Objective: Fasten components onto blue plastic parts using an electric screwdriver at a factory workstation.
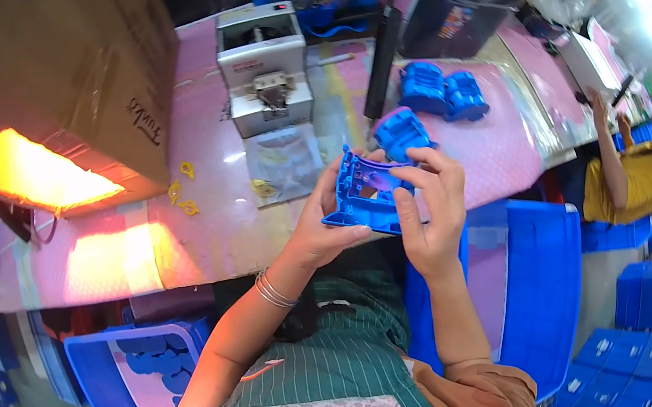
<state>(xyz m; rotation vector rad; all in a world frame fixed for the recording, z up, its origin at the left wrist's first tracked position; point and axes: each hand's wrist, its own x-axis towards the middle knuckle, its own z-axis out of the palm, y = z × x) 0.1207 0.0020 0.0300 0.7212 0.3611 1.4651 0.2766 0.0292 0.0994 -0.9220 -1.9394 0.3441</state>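
both hands grip one blue plastic housing [368, 196] at frame centre: left hand [321, 224] under its lower edge, right hand [432, 213] pinching its right side. more blue housings [441, 90] lie finished or waiting, upper centre, on the pink table [196, 208]; metal press [265, 77] upper left, blue crates [541, 283] right.

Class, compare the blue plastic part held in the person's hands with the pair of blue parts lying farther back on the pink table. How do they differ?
The held blue part is gripped by the left hand and right hand; the pair of blue parts lies untouched on the pink table. The held part looks flat and open-framed; the pair looks rounded and ribbed. Both are bright blue plastic.
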